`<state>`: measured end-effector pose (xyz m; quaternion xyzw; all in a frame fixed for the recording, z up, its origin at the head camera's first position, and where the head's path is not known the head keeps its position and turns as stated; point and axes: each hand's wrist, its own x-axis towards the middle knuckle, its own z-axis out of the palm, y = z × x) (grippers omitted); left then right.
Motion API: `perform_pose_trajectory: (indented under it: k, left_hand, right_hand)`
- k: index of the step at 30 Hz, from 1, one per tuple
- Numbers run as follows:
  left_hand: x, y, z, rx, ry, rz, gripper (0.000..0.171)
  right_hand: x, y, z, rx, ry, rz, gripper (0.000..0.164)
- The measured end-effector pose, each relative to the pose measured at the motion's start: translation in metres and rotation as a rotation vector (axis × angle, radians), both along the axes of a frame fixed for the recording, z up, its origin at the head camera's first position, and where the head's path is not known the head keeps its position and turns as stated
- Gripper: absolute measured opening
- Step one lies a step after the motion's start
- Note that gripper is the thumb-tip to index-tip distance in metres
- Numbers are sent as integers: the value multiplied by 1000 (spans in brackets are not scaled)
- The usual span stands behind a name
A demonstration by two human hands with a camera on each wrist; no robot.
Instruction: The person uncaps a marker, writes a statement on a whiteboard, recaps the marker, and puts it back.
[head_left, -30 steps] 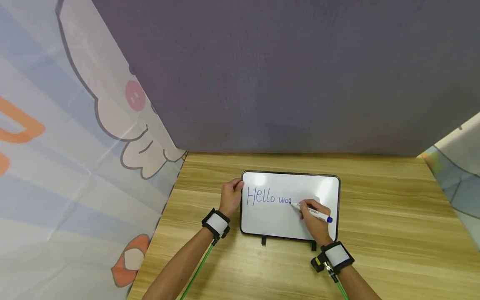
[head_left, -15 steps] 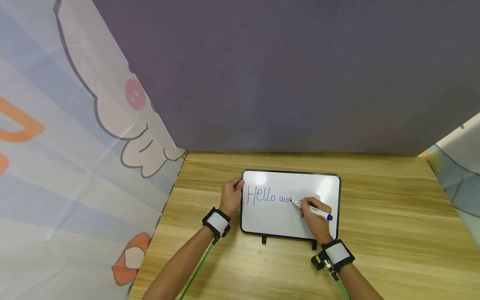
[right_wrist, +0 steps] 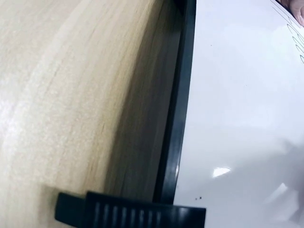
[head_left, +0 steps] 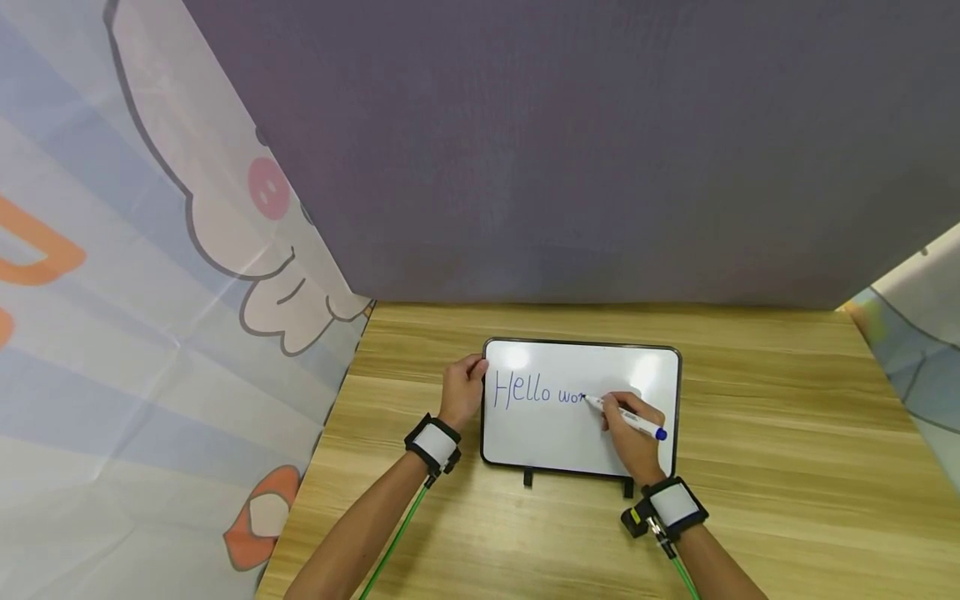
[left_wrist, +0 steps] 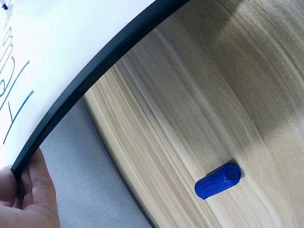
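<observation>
- Right-hand grip [head_left: 632, 445], seen from the head, pinches a white marker [head_left: 638, 423] with a blue end, its tip at the blue writing [head_left: 522, 390], "Hello wor".
- Left-hand grip [head_left: 460, 392] holds the left side of the whiteboard [head_left: 551, 442], which stands nearer the desk's [head_left: 787, 417] left edge than its right.
- From the left wrist, I see thumb and fingers either side of the black frame [left_wrist: 118, 51]; a blue cap [left_wrist: 218, 181] lies on the desk, inside the edge bordering grey fabric [left_wrist: 80, 161].
- From the right wrist, a ribbed black foot [right_wrist: 137, 213] sits at the frame.
</observation>
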<state>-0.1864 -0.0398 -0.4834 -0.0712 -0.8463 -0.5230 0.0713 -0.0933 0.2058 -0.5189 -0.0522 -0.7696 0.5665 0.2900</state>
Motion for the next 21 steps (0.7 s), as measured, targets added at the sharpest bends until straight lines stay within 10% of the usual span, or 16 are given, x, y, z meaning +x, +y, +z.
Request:
perform_pose_trajectory:
  k: [21]
  left_hand:
    - [2, 2, 3, -2, -10, 21, 20]
  right_hand:
    - [5, 7, -3, -52, 93, -16, 10]
